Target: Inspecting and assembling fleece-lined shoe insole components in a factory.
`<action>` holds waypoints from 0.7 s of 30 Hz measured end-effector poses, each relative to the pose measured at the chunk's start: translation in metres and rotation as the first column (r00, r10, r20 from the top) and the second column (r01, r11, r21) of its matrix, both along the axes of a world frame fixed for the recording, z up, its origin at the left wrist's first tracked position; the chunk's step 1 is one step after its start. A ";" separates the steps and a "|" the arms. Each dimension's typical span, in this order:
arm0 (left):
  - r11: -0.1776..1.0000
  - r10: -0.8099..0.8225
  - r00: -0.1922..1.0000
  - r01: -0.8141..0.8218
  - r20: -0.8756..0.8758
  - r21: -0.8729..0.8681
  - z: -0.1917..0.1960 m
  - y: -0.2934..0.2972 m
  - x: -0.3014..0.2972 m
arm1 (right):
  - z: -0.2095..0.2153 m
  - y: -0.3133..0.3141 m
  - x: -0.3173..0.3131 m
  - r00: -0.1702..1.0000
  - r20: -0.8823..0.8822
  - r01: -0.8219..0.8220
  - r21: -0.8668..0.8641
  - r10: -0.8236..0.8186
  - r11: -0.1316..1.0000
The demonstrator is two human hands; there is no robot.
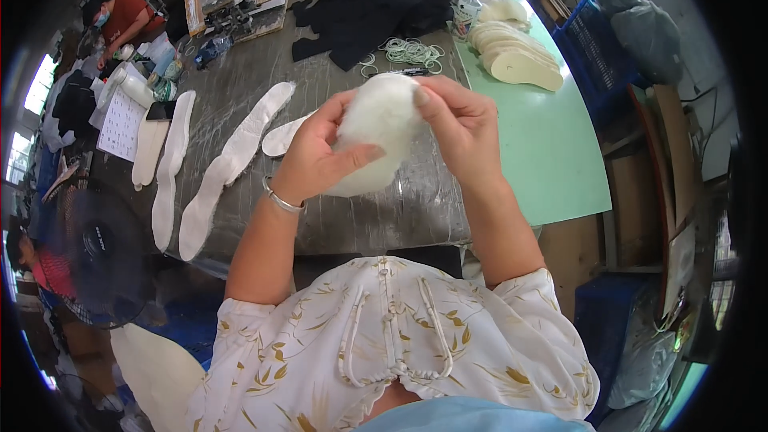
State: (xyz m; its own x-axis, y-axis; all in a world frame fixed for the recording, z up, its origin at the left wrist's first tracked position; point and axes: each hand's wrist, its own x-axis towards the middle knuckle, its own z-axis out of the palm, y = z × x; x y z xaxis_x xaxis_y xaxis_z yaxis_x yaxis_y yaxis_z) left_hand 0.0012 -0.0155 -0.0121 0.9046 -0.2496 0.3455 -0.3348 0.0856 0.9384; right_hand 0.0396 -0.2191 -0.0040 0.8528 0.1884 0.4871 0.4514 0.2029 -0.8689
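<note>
Between my two hands is a white, fluffy fleece insole (388,124), raised above the dark table. My left hand (320,152) is closed on its left edge, the thumb lying across the fleece. My right hand (464,124) pinches the upper right edge between thumb and fingers. Just left of my left hand, a flat pale insole (280,138) lies partly hidden. Farther left rest two long, wavy white padded strips (238,160), roughly side by side. The underside of the fleece insole does not show.
A stack of cream insoles (520,60) sits on a green board (536,152) at right. Pale cord loops (412,54) and black fabric pieces (360,0) lie beyond my hands. At left are a phone (160,111) and fan (104,248). A person in red (132,20) works far left.
</note>
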 end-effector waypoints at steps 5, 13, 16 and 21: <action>0.844 0.131 0.986 -0.055 -0.106 0.534 -0.016 0.037 -0.009 | -0.059 -0.023 0.019 0.975 -0.085 -0.133 0.518 0.206 0.845; 0.648 0.271 0.948 -0.307 0.166 0.697 -0.071 0.054 -0.023 | -0.138 -0.090 0.010 0.854 -0.448 -0.240 0.109 0.263 0.965; 0.569 0.251 0.953 -0.289 0.171 0.770 -0.090 0.046 -0.025 | -0.129 -0.090 0.000 0.879 -0.470 -0.195 -0.194 0.084 0.961; 0.485 0.234 0.955 -0.276 0.181 0.830 -0.105 0.041 -0.025 | -0.103 -0.068 -0.007 0.992 0.122 0.069 -0.693 0.022 0.718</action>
State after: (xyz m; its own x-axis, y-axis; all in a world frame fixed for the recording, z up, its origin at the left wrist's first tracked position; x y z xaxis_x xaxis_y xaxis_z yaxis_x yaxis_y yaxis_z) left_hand -0.0238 0.0257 -0.1167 0.9698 -0.2006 0.1388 -0.2436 -0.8273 0.5063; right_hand 0.0329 -0.2866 -0.1072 0.8090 0.4932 0.3199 0.5516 -0.4486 -0.7032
